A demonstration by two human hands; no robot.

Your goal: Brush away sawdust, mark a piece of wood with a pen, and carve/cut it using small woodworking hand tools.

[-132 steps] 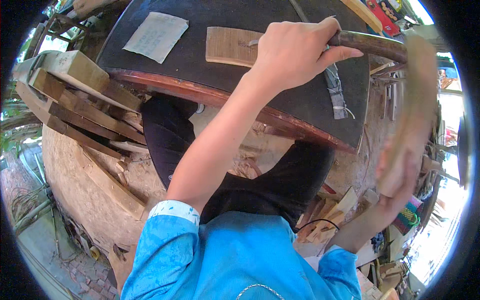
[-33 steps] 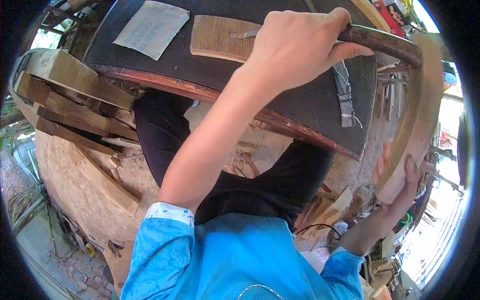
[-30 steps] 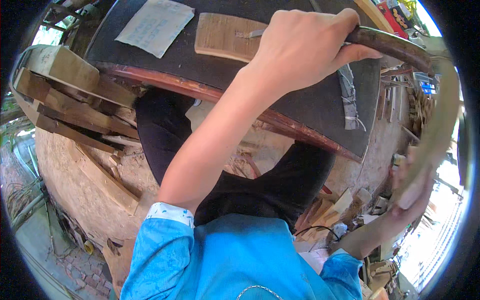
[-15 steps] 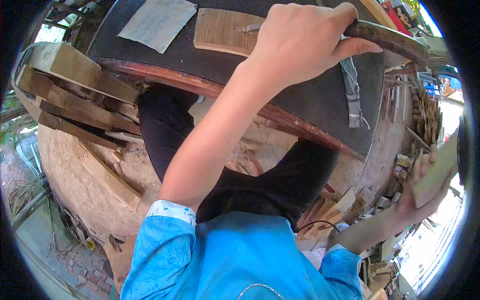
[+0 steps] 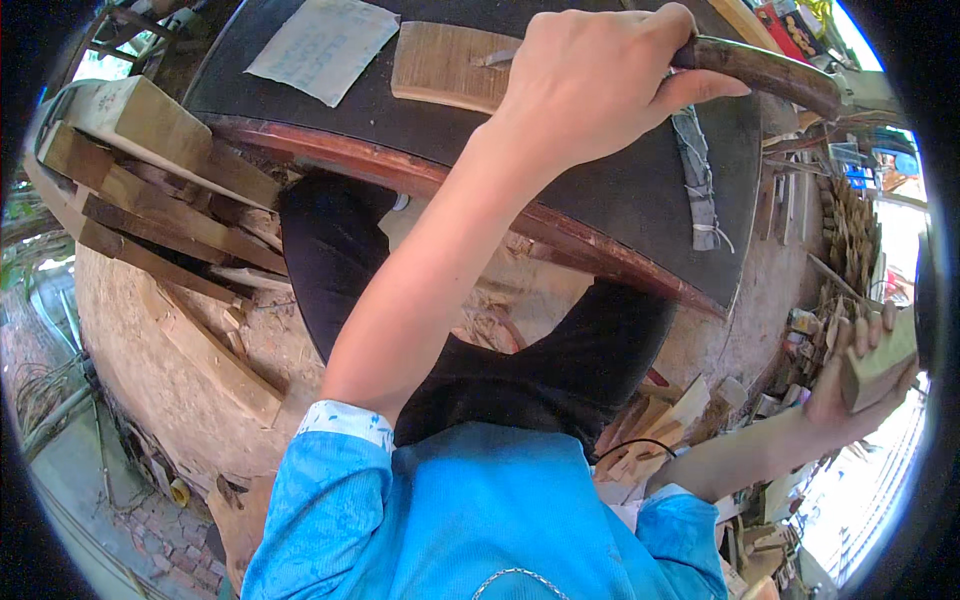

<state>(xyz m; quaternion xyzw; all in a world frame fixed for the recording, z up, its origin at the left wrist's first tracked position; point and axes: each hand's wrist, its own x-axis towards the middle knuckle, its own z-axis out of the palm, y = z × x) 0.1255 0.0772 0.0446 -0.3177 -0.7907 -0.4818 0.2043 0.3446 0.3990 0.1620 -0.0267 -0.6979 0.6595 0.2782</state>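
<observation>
My left hand (image 5: 590, 85) is closed around a tool with a dark, thick wooden handle (image 5: 775, 75) sticking out to the right. The thumb lies along the handle's underside. A narrow metal tip (image 5: 497, 59), apparently of the same tool, shows left of the fist, over a flat brown wood piece (image 5: 450, 62) on the dark table (image 5: 610, 225). Part of that wood piece is hidden by the hand. Far out to the right, my right hand (image 5: 835, 385) grips a pale wooden block (image 5: 882, 362), raised away from the table, its far end cut by the picture's rim.
A sheet of paper (image 5: 325, 48) and a grey cloth strip (image 5: 700, 185) lie on the table, which has a reddish wooden edge (image 5: 330, 150). Stacked timber (image 5: 165, 130) stands at left. Wood offcuts (image 5: 680, 425) lie on the floor at right, and a board (image 5: 215, 360) at left.
The right hand and its wooden block, blurred before, are sharper and a little lower. The left hand and the tool handle have shifted slightly left, with the grip kept.
</observation>
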